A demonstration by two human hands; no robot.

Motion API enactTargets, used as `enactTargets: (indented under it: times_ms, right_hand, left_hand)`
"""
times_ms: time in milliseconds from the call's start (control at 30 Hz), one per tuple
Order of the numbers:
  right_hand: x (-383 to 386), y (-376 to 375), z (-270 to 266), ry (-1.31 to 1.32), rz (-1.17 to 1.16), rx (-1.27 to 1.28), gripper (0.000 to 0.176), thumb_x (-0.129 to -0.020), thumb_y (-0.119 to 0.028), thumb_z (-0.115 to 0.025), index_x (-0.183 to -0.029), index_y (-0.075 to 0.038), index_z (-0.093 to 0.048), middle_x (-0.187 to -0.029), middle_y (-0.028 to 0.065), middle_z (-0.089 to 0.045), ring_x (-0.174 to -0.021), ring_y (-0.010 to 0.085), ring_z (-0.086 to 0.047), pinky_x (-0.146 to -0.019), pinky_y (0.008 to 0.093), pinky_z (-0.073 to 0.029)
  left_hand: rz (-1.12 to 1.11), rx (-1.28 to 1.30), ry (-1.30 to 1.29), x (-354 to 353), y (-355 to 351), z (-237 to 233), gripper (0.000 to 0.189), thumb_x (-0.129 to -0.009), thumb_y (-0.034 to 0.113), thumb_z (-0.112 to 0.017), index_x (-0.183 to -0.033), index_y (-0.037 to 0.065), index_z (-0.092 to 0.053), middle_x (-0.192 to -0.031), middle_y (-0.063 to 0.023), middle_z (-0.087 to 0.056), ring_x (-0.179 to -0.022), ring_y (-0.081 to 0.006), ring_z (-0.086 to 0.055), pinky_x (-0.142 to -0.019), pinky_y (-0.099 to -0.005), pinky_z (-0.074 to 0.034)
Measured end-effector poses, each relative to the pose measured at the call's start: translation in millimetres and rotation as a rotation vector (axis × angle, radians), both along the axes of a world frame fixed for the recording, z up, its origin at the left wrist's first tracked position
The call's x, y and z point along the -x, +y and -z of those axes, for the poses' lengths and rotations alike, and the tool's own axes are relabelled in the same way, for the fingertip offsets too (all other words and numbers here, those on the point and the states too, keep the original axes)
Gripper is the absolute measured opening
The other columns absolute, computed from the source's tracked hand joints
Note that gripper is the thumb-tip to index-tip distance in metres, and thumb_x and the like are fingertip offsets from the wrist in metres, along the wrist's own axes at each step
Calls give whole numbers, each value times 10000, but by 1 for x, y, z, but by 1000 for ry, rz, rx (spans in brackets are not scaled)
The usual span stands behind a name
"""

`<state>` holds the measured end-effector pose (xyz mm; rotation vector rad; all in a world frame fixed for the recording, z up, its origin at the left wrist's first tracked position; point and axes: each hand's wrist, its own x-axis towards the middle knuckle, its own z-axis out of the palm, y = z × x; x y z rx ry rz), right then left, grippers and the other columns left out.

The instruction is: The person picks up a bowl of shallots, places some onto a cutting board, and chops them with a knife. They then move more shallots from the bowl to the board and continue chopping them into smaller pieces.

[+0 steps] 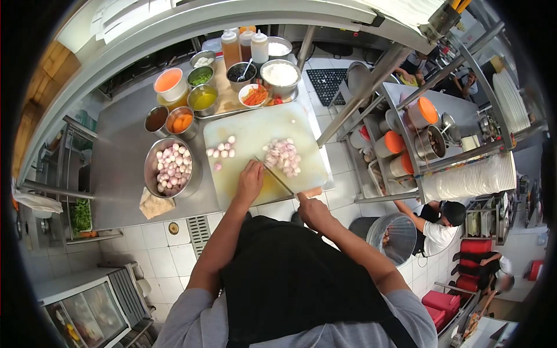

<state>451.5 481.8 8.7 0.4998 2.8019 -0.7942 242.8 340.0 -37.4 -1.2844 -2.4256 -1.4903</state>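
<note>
My right hand (315, 212) is wrapped round the handle of a kitchen knife (279, 181), whose blade slants up and left across the cutting board (232, 130). My left hand (250, 178) rests on the board beside the blade's far end, fingers curled together; whatever they hold is hidden. Beyond the blade lies a pile of cut shallots (282, 156). Several whole peeled shallots (222, 149) sit at the board's left side. A steel bowl (152, 184) full of peeled shallots stands left of the board, with a folded cloth (155, 203) at its near edge.
Behind the board, a tray (232, 108) carries squeeze bottles (231, 47), a bowl of white food (280, 74) and other bowls. A steel post (371, 87) and shelves with orange-lidded containers (390, 143) rise at right. A bin (391, 238) and a co-worker (438, 229) are behind right.
</note>
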Motion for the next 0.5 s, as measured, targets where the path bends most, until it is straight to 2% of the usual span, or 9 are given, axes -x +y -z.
enactTargets:
  times_ms: [167,300,433,500]
  right_hand:
    - [0,1,-29,-53,-5,-13,255,-897,-78,-490,-1133,18,-494,-731,285,-654,-700,490,-653,-631,593,-520]
    - [1,0,-4,-14,5,39,234,-901,-85,-496,-1109,19,-492,-728,287,-652,-711,497,-653,-639,599,-516]
    - [8,5,-12,-73,-6,7,231,-934,-143,-527,-1098,1,-451,-751,299,-651,-735,501,-650,-651,601,-509]
    - [5,6,-23,-68,-31,-16,266,-910,-113,-517,-1139,20,-496,-728,280,-660,-705,487,-657,-639,589,-527]
  left_hand:
    - [-2,10,-12,1,1,-4,49,-927,-27,-564,-970,-20,-587,-901,-193,-573,-795,-421,-600,-691,-477,-484]
    - [3,12,-19,-1,-1,-5,49,-929,-23,-561,-973,-22,-583,-907,-195,-574,-811,-419,-599,-707,-472,-484]
    - [-6,15,-16,0,0,-6,64,-924,-25,-564,-985,-22,-582,-912,-195,-572,-815,-415,-595,-710,-470,-481]
    - [-8,18,-16,0,0,-7,69,-924,-24,-565,-990,-22,-584,-913,-194,-573,-814,-413,-597,-709,-469,-482]
